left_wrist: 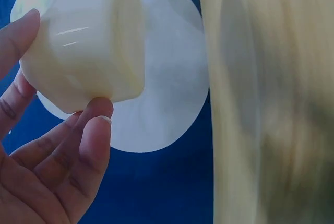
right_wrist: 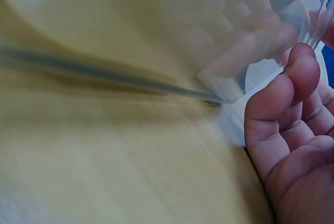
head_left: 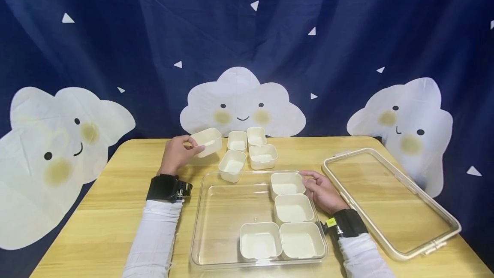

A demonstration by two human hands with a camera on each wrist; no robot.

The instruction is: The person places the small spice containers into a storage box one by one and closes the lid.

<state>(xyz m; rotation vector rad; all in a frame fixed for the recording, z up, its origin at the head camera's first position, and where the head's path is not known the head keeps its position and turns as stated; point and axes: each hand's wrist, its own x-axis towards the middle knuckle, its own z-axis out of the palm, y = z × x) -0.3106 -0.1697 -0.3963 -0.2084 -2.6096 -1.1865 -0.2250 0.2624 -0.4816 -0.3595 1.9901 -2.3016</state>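
In the head view my left hand [head_left: 178, 154] holds up a cream rectangular bin [head_left: 208, 141] beyond the far left corner of a clear shallow container. The left wrist view shows the thumb and fingertips around the bin's smooth walls [left_wrist: 86, 46]. At the clear container's [head_left: 224, 261] far right corner, my right hand [head_left: 323, 192] grips the rim. Its curled fingers lie against the transparent wall in the right wrist view [right_wrist: 292, 125]. Several cream bins sit inside the container, three in a column along the right side [head_left: 293, 208] and another [head_left: 260, 241] at the front.
Several more cream bins stand on the table behind the container, one [head_left: 232, 165] close to its far rim. To the right lies a clear lid with a cream frame [head_left: 397, 250] and clips. A dark blue curtain with white clouds [head_left: 243, 102] hangs along the table's back edge.
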